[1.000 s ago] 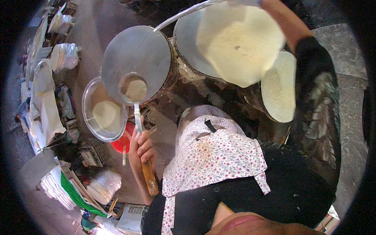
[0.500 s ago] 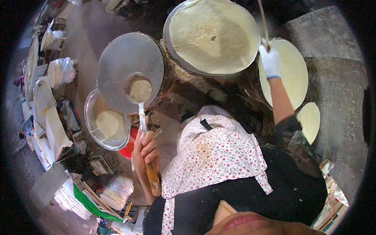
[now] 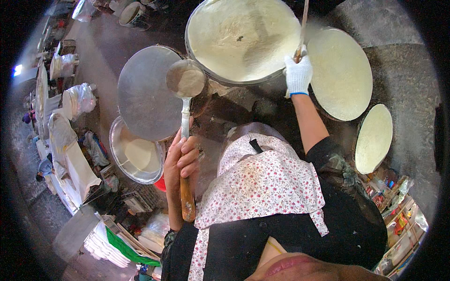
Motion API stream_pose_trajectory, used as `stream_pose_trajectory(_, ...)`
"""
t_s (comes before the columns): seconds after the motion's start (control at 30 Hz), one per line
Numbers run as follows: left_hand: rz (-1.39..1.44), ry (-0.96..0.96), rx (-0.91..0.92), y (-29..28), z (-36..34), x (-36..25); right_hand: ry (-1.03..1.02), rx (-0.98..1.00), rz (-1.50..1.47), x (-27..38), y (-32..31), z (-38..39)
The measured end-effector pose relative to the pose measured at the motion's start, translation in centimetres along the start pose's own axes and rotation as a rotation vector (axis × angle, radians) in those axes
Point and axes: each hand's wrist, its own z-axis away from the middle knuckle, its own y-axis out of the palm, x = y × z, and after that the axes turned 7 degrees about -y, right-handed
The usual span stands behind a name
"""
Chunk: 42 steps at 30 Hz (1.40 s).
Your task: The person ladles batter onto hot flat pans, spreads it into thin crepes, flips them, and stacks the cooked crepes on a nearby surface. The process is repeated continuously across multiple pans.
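My left hand (image 3: 184, 157) grips the wooden handle of a metal ladle (image 3: 184, 79), whose bowl has pale batter in it and hangs over a bare grey round griddle (image 3: 140, 93). My right hand (image 3: 298, 75), in a white knit glove, is closed on a long thin stick (image 3: 303, 28) at the right edge of the big griddle with a pale batter sheet (image 3: 234, 40). Beside it lie a second batter-covered griddle (image 3: 341, 75) and a smaller one (image 3: 373, 138) farther right. A metal basin of batter (image 3: 140, 157) sits below the grey griddle.
A red container (image 3: 160, 184) peeks from under the basin. Along the left stand tables with white sheets (image 3: 70, 154), plastic-wrapped stacks (image 3: 77, 100) and a green cloth (image 3: 129, 249). A bucket (image 3: 131, 15) stands at the top. Assorted clutter (image 3: 401, 220) lies at the lower right.
My right hand has swung down from the upper right onto the big griddle's right edge with the stick. The pale sheet now lies spread on that griddle. The ladle has moved up and right.
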Motion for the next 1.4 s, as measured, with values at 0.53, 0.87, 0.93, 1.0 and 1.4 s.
stream_pose_trajectory(0.53, -0.018, -0.006, -0.045, -0.1, -2.3, -0.2, 0.077, 0.06, -0.071, -0.2, 0.1, 3.7)
stream_pose_trajectory(0.87, -0.159, -0.064, 0.074, -1.6, -11.1, -1.2, -0.683, 0.125, 0.322, 1.8, -5.3, 3.5)
stream_pose_trajectory(0.93, -0.173, -0.049, 0.069, -1.6, -14.6, -1.0, -0.392, 0.42, 0.022, 2.1, -6.7, 5.1)
stream_pose_trajectory(1.0, -0.242, -0.004, 0.062, -1.4, -17.8, -0.3, 0.073, 0.591, -0.229, 1.8, -7.6, 6.9)
stream_pose_trajectory(1.4, -0.598, 0.375, -0.246, -0.3, -25.3, 4.9, -0.076, 0.624, 0.207, -0.1, -6.4, 11.3)
